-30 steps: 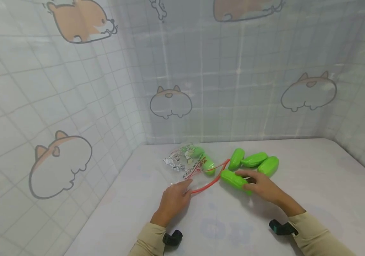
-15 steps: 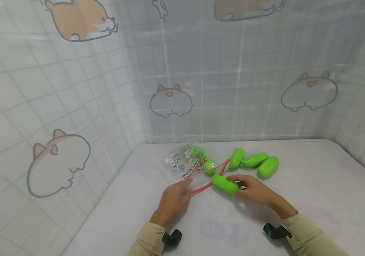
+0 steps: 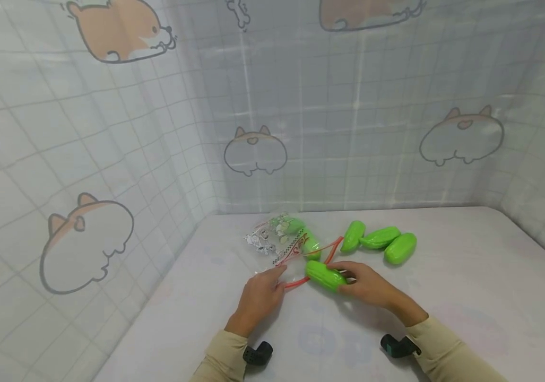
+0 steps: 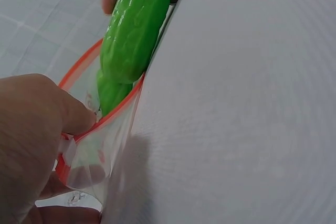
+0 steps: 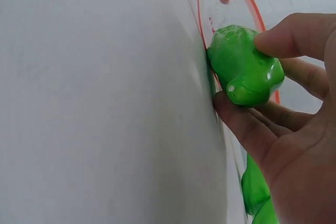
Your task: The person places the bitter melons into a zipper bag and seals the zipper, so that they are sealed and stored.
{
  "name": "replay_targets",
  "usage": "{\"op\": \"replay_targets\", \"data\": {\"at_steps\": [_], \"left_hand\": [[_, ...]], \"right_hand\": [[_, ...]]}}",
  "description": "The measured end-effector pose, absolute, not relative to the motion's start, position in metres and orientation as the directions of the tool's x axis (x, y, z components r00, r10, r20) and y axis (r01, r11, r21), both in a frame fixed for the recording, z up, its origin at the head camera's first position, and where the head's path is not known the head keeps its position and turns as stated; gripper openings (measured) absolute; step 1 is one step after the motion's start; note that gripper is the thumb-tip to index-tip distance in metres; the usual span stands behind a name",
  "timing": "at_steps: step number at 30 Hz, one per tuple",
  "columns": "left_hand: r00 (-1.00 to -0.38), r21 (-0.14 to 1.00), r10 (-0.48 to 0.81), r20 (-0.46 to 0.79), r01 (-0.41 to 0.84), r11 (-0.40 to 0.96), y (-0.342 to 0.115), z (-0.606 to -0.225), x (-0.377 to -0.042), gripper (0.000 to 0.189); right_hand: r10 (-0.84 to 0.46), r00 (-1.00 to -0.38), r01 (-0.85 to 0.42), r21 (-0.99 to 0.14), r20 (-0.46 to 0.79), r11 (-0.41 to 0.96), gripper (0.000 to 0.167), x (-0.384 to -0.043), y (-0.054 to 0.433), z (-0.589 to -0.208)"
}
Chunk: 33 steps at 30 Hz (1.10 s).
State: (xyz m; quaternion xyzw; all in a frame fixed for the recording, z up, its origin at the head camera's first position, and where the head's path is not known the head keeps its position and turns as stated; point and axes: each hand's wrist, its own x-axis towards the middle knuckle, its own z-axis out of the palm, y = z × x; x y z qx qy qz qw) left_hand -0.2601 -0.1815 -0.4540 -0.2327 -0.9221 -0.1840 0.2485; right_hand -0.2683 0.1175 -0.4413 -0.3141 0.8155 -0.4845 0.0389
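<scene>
My right hand (image 3: 370,286) grips a bumpy green toy cucumber (image 3: 321,275), thumb on one side and fingers on the other. Its front end is at the mouth of a clear zip bag (image 3: 264,241) with a red rim. In the left wrist view the red rim (image 4: 122,109) stands apart, and the held cucumber (image 4: 131,35) points in over it. My left hand (image 3: 259,297) pinches the near edge of that rim between thumb and fingers. Inside the bag lie green cucumbers (image 3: 311,246), partly covered by its printed film.
Right of the bag, three more green toy cucumbers lie on the white table (image 3: 468,276): one upright-pointing (image 3: 353,236), one lying sideways (image 3: 379,238) and one slanted (image 3: 400,249). A tiled-pattern curtain (image 3: 348,175) with cartoon dogs borders the back and sides.
My right hand has carried the cucumber leftward, from beside the red rim to over the bag's opening. The left hand has kept its hold on the rim.
</scene>
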Motion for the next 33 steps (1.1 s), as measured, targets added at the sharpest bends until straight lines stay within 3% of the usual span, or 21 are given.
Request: {"op": "replay_targets", "data": {"at_steps": [13, 33], "left_hand": [[-0.8, 0.245, 0.314, 0.511, 0.486, 0.839, -0.178, -0.454, -0.259, 0.036], [-0.77, 0.249, 0.343, 0.538, 0.534, 0.808, -0.178, -0.449, -0.256, 0.038]], "right_hand": [[-0.52, -0.82, -0.476, -0.79, 0.24, 0.386, 0.052, -0.273, 0.098, -0.442], [-0.377, -0.895, -0.41, -0.772, 0.239, 0.485, 0.049, -0.277, 0.071, -0.433]]}}
